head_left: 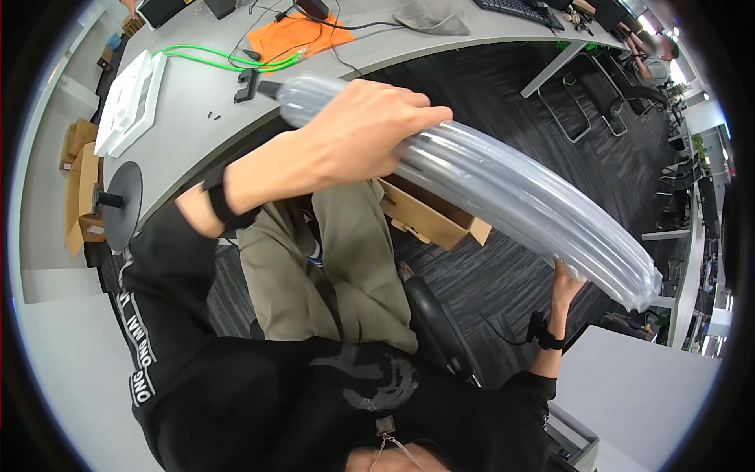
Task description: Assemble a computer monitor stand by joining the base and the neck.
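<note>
A long, clear air-column cushion (511,189) stretches across my view from upper left to lower right, with its ribs swollen. Closed over its upper left part is my left hand (370,118), fingers wrapped round the sleeve. From below, near the lower right end, my right hand (568,282) grips it; most of those fingers are hidden behind the plastic. A short black piece (270,89) sticks out at the sleeve's left end, beside the desk edge; what it belongs to cannot be made out.
On the grey desk (189,118) lie a white panel-like device (134,102), green cable (200,57), an orange cloth (295,39), a black bracket (245,85) and small screws (213,116). An opened cardboard box (429,212) stands past my knees. Another person (657,63) sits at far right.
</note>
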A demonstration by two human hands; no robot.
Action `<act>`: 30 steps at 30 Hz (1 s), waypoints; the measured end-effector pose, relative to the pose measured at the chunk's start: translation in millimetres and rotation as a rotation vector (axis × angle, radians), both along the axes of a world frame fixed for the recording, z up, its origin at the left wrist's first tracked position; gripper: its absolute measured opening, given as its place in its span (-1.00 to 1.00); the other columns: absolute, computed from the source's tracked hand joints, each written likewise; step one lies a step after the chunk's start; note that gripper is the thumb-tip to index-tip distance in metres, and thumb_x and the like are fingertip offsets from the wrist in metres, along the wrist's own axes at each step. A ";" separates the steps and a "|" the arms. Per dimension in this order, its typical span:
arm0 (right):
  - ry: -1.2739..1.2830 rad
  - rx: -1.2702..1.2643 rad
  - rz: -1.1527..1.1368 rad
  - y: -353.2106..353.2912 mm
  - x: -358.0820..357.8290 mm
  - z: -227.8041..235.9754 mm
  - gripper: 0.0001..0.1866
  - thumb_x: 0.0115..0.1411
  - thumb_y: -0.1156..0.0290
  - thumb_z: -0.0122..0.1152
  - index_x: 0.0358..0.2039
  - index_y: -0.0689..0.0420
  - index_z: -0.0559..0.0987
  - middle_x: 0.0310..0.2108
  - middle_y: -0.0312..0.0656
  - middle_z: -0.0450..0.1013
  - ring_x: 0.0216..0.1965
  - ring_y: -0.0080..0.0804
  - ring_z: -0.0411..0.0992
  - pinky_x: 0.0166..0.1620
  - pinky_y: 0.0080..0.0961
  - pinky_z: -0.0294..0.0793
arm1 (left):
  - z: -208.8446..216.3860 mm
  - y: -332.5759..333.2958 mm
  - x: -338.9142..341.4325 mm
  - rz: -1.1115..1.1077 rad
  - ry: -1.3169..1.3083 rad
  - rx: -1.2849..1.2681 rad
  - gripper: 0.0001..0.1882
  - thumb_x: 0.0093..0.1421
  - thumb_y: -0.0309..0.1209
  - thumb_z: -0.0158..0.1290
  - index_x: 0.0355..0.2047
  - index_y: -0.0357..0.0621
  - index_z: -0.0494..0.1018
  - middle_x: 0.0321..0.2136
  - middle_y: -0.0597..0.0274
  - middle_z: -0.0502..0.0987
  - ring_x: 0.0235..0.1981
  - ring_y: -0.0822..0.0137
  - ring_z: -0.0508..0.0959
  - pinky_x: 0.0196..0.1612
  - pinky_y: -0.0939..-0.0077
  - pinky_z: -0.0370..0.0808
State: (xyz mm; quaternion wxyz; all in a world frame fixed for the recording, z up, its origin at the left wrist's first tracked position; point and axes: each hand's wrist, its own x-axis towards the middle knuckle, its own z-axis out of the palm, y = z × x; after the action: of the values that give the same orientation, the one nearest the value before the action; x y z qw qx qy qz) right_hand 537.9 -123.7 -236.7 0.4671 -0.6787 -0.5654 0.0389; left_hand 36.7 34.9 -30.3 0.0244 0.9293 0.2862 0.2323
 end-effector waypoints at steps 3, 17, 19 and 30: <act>0.070 0.082 -0.011 8.5 -6.0 -8.1 -0.67 0.08 0.55 0.44 -0.14 0.34 0.57 -0.18 -0.11 0.56 -0.14 -0.38 0.49 -0.01 -0.45 0.43 | -23.1 20.3 22.2 -0.032 0.007 -0.029 -0.43 -0.27 -0.68 0.16 -0.12 -0.20 0.45 -0.35 0.12 0.54 -0.25 0.02 0.58 -0.24 0.16 0.52; 0.234 -0.149 0.080 81.1 -5.6 -71.2 -0.67 0.03 0.55 0.39 -0.17 0.35 0.59 -0.29 -0.14 0.60 -0.23 -0.42 0.52 -0.08 -0.44 0.47 | -112.8 40.9 30.5 0.076 -0.046 -0.081 -0.45 -0.29 -0.65 0.17 -0.16 -0.19 0.44 -0.35 0.12 0.52 -0.22 0.05 0.56 -0.15 0.21 0.52; 0.241 -0.144 0.088 85.8 -9.1 -79.4 -0.68 0.03 0.55 0.39 -0.17 0.35 0.59 -0.30 -0.14 0.60 -0.22 -0.41 0.52 -0.07 -0.44 0.47 | -120.0 46.6 28.1 0.076 -0.074 -0.069 -0.45 -0.30 -0.65 0.17 -0.16 -0.20 0.45 -0.34 0.12 0.52 -0.21 0.06 0.56 -0.12 0.22 0.51; 0.224 -0.156 0.039 95.9 -38.6 -110.4 -0.72 0.08 0.54 0.40 -0.19 0.34 0.59 -0.24 -0.14 0.59 -0.21 -0.44 0.51 -0.07 -0.48 0.45 | -152.5 69.1 10.0 0.084 -0.061 -0.045 -0.45 -0.27 -0.67 0.17 -0.15 -0.18 0.46 -0.33 0.15 0.52 -0.20 0.11 0.54 -0.11 0.25 0.47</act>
State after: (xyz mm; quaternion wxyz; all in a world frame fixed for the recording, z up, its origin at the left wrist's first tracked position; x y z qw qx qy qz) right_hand 499.3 -27.8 -347.1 0.4722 -0.6931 -0.5183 0.1672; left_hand 46.7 104.0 -182.8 0.0440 0.9081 0.3294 0.2548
